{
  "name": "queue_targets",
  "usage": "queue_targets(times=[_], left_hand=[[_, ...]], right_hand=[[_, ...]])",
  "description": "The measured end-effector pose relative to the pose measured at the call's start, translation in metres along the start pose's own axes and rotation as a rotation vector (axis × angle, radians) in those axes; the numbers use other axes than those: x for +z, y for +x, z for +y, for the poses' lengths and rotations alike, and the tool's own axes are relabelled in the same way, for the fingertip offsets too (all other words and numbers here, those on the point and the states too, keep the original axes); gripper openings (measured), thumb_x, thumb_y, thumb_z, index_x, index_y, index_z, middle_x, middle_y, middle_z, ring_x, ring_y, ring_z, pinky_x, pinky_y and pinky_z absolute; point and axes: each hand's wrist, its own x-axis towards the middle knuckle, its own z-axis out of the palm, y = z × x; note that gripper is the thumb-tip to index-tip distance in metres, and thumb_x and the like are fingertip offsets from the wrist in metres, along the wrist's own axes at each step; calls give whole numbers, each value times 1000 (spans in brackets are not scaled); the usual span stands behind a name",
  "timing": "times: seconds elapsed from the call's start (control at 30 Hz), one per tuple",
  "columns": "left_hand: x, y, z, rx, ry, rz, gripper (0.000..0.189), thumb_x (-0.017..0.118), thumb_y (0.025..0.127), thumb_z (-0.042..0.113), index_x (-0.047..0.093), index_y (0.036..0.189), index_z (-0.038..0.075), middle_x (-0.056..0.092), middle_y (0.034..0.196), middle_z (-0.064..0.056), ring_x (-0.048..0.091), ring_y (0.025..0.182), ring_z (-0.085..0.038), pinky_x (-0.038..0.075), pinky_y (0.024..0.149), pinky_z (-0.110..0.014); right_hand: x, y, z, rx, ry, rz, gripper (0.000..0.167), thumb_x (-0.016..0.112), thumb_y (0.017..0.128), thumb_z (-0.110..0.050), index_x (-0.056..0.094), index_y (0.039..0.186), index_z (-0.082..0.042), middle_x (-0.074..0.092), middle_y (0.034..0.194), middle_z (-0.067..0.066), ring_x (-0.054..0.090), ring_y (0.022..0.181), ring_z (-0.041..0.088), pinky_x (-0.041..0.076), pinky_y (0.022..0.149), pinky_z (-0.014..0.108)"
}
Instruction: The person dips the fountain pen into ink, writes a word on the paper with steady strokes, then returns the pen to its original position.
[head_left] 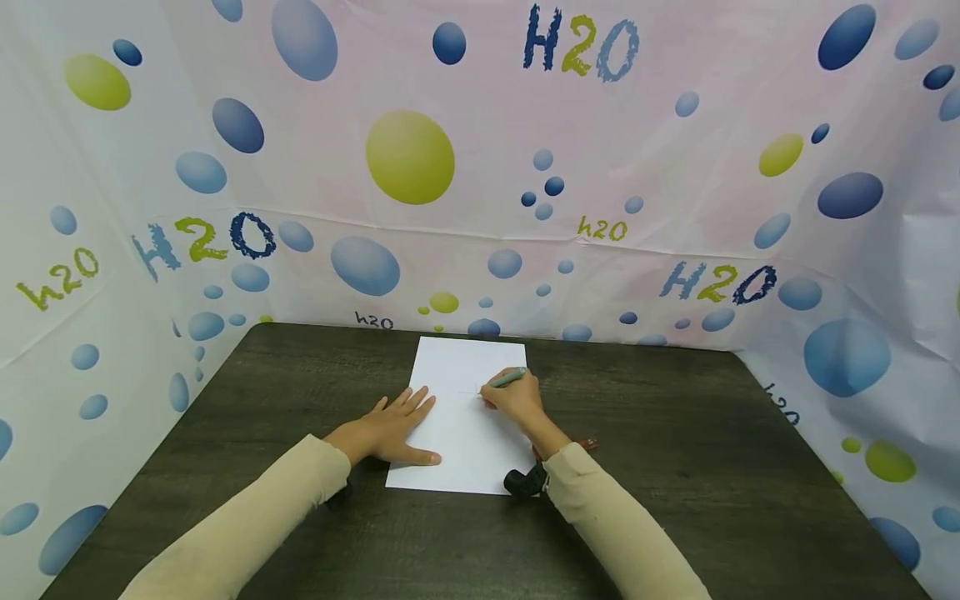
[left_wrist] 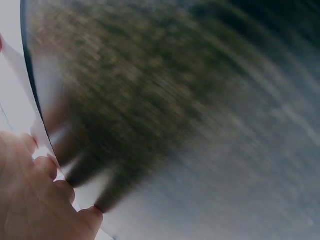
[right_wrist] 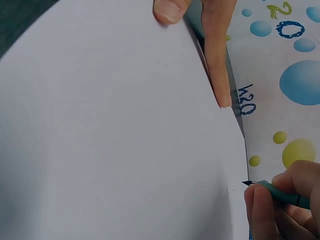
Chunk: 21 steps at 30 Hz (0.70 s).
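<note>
A white sheet of paper point(head_left: 465, 446) lies lengthwise on the dark table. My left hand point(head_left: 390, 429) rests over its left edge, fingers spread and thumb on the sheet. In the left wrist view that hand point(left_wrist: 37, 195) appears at the lower left, its fingertips near the paper's edge. My right hand point(head_left: 522, 402) pinches a green fountain pen point(head_left: 508, 377) above the upper right part of the sheet. Faint thin lines point(head_left: 469, 392) show on the paper beside the pen's tip. From the right wrist, the pen's dark metal nib point(right_wrist: 248, 183) points left, at the paper's surface.
The dark wood-grain table point(head_left: 300, 533) extends on both sides of the sheet. A white backdrop point(head_left: 480, 108) with blue and green dots and H2O lettering surrounds its back and sides. A black wrist camera point(head_left: 525, 482) sits under the right wrist, over the paper's lower right corner.
</note>
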Motion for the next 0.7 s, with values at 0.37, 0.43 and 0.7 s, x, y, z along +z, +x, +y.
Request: queue_targets(times=[0.37, 0.43, 0.7], left_hand=[[0, 0, 0, 2, 0, -3, 105, 54, 81, 73, 10, 156, 13, -1, 162, -7, -1, 148, -31, 5, 114, -61], [0, 0, 0, 1, -2, -1, 105, 55, 81, 73, 10, 156, 13, -1, 162, -7, -1, 148, -31, 5, 114, -61], [-1, -1, 0, 5, -7, -8, 105, 54, 81, 73, 10, 156, 13, -1, 162, -8, -1, 148, -32, 4, 114, -61]], right_hand=[[2, 5, 5, 1, -64, 4, 12, 70, 77, -13, 66, 66, -12, 62, 55, -2, 54, 51, 13, 42, 51, 24], [3, 6, 5, 1, -67, -2, 13, 70, 78, -12, 66, 66, -12, 61, 55, -2, 53, 52, 14, 42, 51, 24], [6, 7, 5, 0, -94, 9, 13, 71, 76, -12, 66, 64, -12, 60, 53, -3, 52, 51, 13, 41, 50, 24]])
